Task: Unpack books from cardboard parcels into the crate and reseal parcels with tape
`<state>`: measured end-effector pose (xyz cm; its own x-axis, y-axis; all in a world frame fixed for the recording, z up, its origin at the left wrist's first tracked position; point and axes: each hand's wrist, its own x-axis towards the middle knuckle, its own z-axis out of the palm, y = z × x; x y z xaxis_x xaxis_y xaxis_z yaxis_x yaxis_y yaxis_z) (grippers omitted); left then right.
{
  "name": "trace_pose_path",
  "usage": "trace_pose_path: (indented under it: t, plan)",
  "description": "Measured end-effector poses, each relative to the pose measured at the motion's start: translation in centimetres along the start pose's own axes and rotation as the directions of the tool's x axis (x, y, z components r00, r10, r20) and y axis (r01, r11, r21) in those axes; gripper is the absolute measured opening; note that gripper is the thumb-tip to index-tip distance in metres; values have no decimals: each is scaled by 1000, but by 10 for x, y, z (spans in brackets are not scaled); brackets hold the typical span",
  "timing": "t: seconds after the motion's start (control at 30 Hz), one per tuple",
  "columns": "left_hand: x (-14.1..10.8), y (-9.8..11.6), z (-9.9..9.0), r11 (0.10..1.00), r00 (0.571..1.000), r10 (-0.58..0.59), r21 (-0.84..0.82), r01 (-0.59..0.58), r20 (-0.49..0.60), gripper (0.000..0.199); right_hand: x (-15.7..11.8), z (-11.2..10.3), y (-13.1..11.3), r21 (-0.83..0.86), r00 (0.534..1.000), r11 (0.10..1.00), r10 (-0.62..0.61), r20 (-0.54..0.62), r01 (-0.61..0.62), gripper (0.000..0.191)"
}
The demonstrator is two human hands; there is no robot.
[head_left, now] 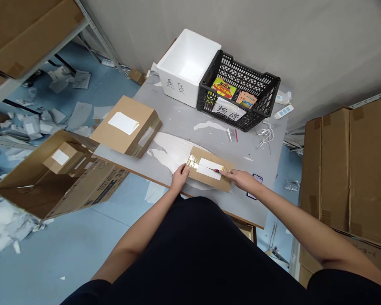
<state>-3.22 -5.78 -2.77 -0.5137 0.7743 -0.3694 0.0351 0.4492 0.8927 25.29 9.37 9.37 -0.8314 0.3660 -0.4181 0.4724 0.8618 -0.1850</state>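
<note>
On the grey table (180, 116), my left hand (180, 177) lies open on a taped parcel (209, 170); my right hand (241, 178) seemingly grips a red-tipped tool (216, 170).

Your parcel (209, 169) is matt brown cardboard, a little rough, with glossy clear tape (193, 161) across one end and a smooth, matt white paper label (210, 168) on top. Beyond the parcel stands a white foam box (187, 63), dull and faintly grainy (it looks like polystyrene, though you can't see the beads), beside a black plastic crate (238, 91) with a moulded lattice. Under the parcel, the tabletop (190, 114) looks like matt grey board.
</note>
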Motion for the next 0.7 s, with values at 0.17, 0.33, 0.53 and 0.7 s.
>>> trace_pose_path:
  t: [0.17,0.33,0.53,0.7]
  plan:
    - [0,0,2,1000,1000,9,19,-9,-16,47,-24,5,12,-85,997,995,52,56,-47,52]
    - [-2,2,4,999,1000,19,27,-19,-24,45,-42,6,18,-136,993,989,79,83,-67,54]
    - [-3,2,8,998,997,-6,63,10,-72,46,-68,5,25,-164,982,979,140,130,-118,56]
    - [-4,-1,11,997,997,5,74,0,-73,49,-86,6,26,-121,979,981,167,120,-153,60]
